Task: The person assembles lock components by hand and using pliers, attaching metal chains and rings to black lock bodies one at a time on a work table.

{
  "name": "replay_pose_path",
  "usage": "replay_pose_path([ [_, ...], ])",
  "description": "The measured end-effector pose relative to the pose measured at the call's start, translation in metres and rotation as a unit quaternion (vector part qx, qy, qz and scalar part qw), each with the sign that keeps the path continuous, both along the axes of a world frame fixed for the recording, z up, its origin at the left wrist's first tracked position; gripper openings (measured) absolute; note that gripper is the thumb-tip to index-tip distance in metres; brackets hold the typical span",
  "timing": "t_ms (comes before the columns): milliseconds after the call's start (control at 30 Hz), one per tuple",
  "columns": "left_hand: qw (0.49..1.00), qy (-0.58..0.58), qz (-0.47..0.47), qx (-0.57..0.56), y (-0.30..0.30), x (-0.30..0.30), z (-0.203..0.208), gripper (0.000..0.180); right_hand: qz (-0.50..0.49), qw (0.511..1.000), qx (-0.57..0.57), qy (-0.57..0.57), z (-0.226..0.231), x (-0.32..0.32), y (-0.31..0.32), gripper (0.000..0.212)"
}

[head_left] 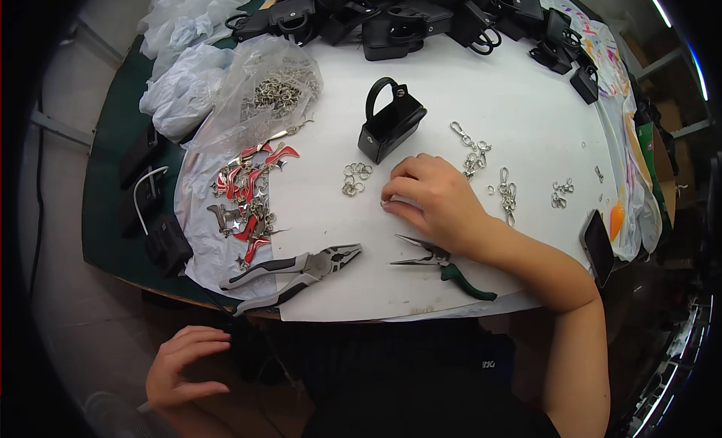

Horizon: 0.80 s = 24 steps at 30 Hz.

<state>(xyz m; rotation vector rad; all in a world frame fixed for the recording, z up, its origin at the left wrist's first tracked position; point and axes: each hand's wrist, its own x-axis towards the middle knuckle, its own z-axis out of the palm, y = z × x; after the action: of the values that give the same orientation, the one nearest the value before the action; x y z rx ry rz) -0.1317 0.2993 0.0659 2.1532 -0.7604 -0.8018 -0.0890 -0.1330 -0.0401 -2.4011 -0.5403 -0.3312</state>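
Note:
My right hand (430, 196) rests on the white sheet, thumb and forefinger pinched together; whatever they hold is too small to make out. Just left of it lies a small group of metal rings (356, 176). Beyond the fingers stands a black mini handbag (392, 123) with its top open and its handle up. Long-nose pliers (444, 269) with green handles lie close below the wrist. Below the table's front edge, my left hand (184, 366) hangs with fingers apart and nothing in it. Grey-handled combination pliers (297, 272) lie on the table above that hand.
Swivel clasps (474, 156) with rings lie right of my right hand, and more clasps (508, 196) sit nearer. Red boot charms (248, 190) and a plastic bag of chains (278, 92) are at left. Black mini bags (406, 24) crowd the back. A phone (597, 246) lies at the right edge.

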Motion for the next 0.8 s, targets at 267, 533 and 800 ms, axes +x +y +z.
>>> replay_pose_path([
  [267,0.962,-0.179,-0.088,-0.187,-0.247,0.074,-0.045,0.028,-0.183,0.954,0.205,0.116,0.031,-0.018,-0.078,0.008],
  [533,0.972,-0.228,-0.051,0.016,-0.359,0.099,-0.097,0.030,-0.187,0.868,0.446,0.109,0.004,-0.033,-0.112,0.010],
  [800,0.969,0.184,0.093,-0.136,-0.343,0.110,-0.083,0.017,-0.143,0.800,0.513,0.277,0.018,-0.040,-0.104,0.011],
])
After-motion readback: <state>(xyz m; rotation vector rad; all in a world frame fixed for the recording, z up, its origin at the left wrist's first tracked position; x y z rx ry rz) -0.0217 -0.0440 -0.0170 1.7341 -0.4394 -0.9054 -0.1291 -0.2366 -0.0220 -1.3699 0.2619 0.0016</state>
